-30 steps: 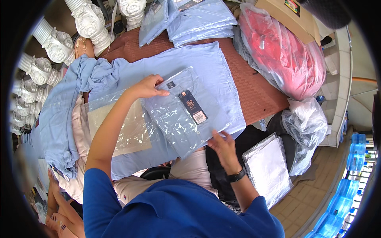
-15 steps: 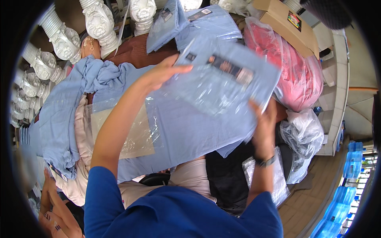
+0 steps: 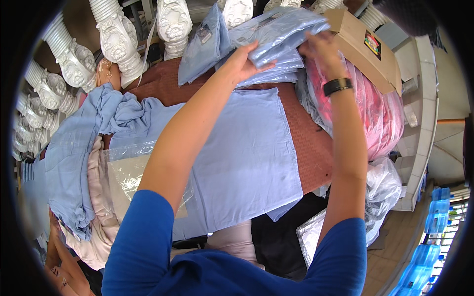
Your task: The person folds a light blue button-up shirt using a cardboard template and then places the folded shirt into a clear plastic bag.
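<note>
Both hands are at a folded light blue shirt in a clear plastic bag, held over a stack of similar bagged shirts at the far side of the table. My left hand grips its near left edge between thumb and fingers. At its right edge is my right hand, somewhat blurred, with its fingers closed on the bag. Left of the stack leans another bagged blue shirt. Under my forearms a light blue garment lies spread flat. A clear bag with a beige sheet rests on its left part.
A brown cloth covers the table. Crumpled blue clothing lies left. White ornate balusters line the far side. A cardboard box sits above bagged red cloth at right. Another person's arm shows lower left.
Both hands have carried the bagged shirt away from me, from above the spread garment to the far stack. More of the garment and the brown cloth now shows.
</note>
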Action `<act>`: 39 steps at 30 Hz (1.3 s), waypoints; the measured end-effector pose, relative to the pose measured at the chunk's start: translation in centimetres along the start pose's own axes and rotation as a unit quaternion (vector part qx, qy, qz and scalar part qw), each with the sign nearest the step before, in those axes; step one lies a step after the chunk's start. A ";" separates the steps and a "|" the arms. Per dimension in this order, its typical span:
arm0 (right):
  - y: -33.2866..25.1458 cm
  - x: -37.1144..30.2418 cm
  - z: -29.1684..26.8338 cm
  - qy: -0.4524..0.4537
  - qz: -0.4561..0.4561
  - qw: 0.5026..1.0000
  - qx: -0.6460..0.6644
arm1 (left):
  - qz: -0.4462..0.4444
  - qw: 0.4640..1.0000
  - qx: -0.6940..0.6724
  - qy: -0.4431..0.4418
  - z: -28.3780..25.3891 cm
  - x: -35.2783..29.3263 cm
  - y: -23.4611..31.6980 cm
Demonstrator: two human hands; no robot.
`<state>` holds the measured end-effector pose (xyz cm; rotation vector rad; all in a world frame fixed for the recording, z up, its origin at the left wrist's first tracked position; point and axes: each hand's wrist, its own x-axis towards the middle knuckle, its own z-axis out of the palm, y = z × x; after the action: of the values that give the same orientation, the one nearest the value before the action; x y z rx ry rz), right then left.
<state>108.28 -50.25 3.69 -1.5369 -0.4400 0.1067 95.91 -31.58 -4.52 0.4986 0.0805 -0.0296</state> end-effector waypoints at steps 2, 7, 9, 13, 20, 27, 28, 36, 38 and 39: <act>3.0 -1.9 3.8 0.031 0.069 0.996 0.043 | 0.034 0.997 0.060 0.042 -2.6 1.1 0.0; 7.4 -1.1 4.9 0.054 0.067 0.987 0.133 | 0.092 0.983 -0.039 0.152 -0.5 0.8 -0.7; 7.5 -0.8 6.1 0.127 0.084 0.984 0.097 | 0.109 0.982 -0.028 0.153 0.8 -0.4 -2.8; 6.8 -1.1 9.4 0.155 0.087 0.982 0.065 | 0.129 0.973 -0.070 0.177 -2.5 1.4 -1.5; 5.9 -2.9 7.6 0.102 0.101 0.989 -0.019 | 0.115 0.969 -0.142 0.165 -0.8 -1.4 -2.3; 4.0 -5.4 8.6 0.165 0.089 0.978 -0.094 | 0.055 0.981 -0.049 0.177 0.0 -3.7 -3.9; 4.1 -6.1 8.6 0.165 0.094 0.976 -0.104 | 0.031 0.979 -0.018 0.202 0.3 -4.9 -4.6; 7.1 -16.4 7.2 -0.033 0.085 0.991 -0.095 | 0.203 0.863 0.461 0.046 0.6 -30.1 -11.4; 7.6 -22.1 7.6 -0.097 0.105 0.983 -0.116 | 0.268 0.721 0.638 0.030 -0.1 -37.6 -11.4; 8.0 -24.6 7.7 -0.118 0.117 0.978 -0.128 | 0.319 0.623 0.714 0.022 -1.0 -40.3 -11.0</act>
<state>84.73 -50.93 -9.47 -1.8369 -0.4721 0.4345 55.15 -40.39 -7.18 2.1390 -0.1065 0.6890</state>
